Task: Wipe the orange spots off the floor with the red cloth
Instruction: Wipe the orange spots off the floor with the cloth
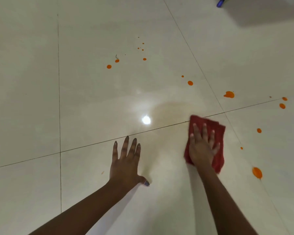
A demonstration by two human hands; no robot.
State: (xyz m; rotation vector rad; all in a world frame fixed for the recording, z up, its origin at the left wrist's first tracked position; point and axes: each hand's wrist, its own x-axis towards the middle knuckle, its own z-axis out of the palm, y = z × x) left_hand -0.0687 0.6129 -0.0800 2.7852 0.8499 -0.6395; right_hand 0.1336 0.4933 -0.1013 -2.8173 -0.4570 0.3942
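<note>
The right hand (202, 148) is pressing flat, fingers spread, on the red cloth (218, 131), which is lying across a grout line on the pale tiled floor (32, 82). The left hand (125, 163) is resting palm down on bare tile near it, fingers straight. Orange spots (229, 94) are dotting the floor beyond and to the right of the cloth, none touching it. A light's glare (146, 119) is shining beyond the hands. At the top right edge something blue (221, 2) is poking in, possibly a handle.

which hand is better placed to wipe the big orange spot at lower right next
Right. The right hand presses the red cloth, and that orange spot lies just beside it; the left hand rests bare on the floor, farther off.
</note>
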